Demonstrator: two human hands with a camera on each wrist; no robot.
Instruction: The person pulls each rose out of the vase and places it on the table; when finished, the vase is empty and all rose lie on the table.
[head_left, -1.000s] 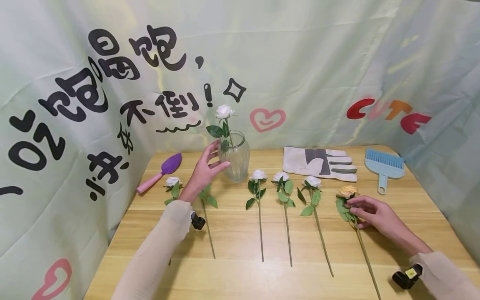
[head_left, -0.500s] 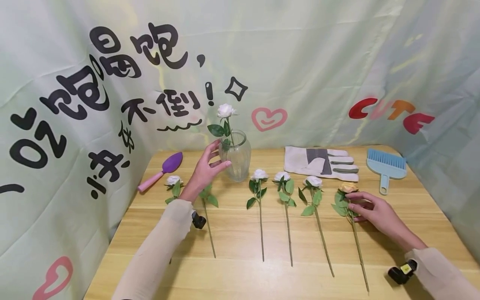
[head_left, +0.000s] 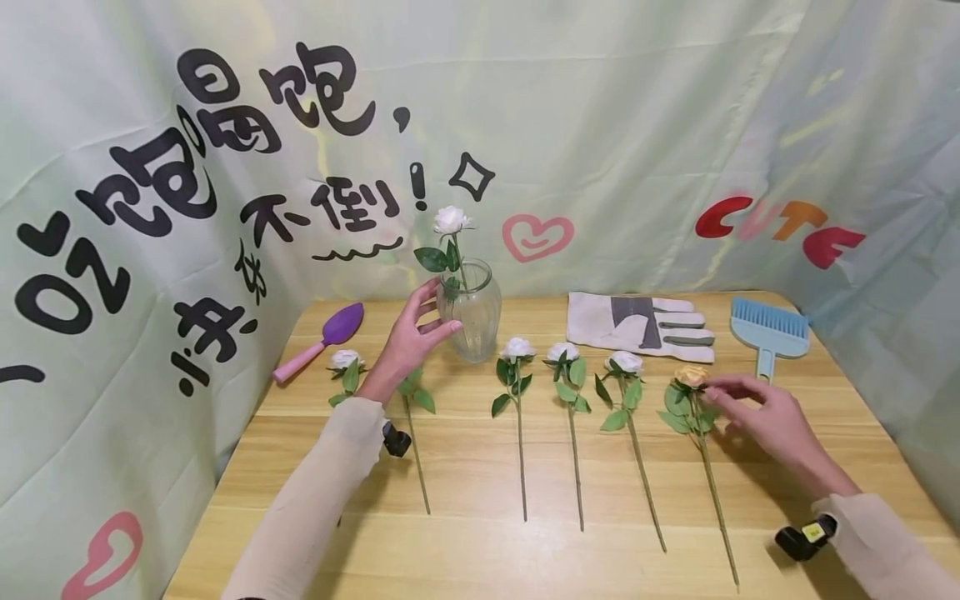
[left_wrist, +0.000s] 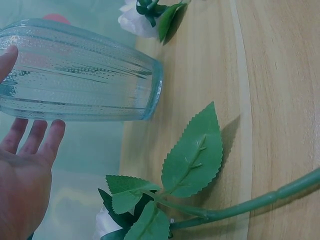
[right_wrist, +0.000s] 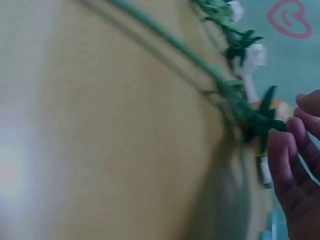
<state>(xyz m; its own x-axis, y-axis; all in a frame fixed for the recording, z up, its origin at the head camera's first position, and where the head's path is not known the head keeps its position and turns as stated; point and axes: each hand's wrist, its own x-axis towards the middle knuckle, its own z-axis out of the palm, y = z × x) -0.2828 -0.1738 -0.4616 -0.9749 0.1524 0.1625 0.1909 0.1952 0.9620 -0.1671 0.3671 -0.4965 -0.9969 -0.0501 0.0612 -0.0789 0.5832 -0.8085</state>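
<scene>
A clear glass vase (head_left: 480, 321) stands upright at the back of the table with one white rose (head_left: 451, 220) leaning in its mouth. My left hand (head_left: 411, 333) holds the vase from the left, thumb at the front and fingers on the far side; the left wrist view shows the thumb and fingers on opposite sides of the glass (left_wrist: 80, 75). On the right, an orange rose (head_left: 691, 376) lies on the table, its stem towards me. My right hand (head_left: 765, 417) is beside its bloom, fingers loosely bent, fingertips at the green sepals (right_wrist: 262, 122).
Several white roses (head_left: 625, 363) lie in a row, some partly hidden by my left arm. A purple trowel (head_left: 342, 326) lies back left. Behind at right are a work glove (head_left: 637, 325) and a blue brush (head_left: 768, 325). Printed cloth (head_left: 615, 125) hangs behind the table.
The orange rose has shifted slightly left and its stem has straightened a little. My right hand has moved off its stem and to the right. The left hand stays at the vase.
</scene>
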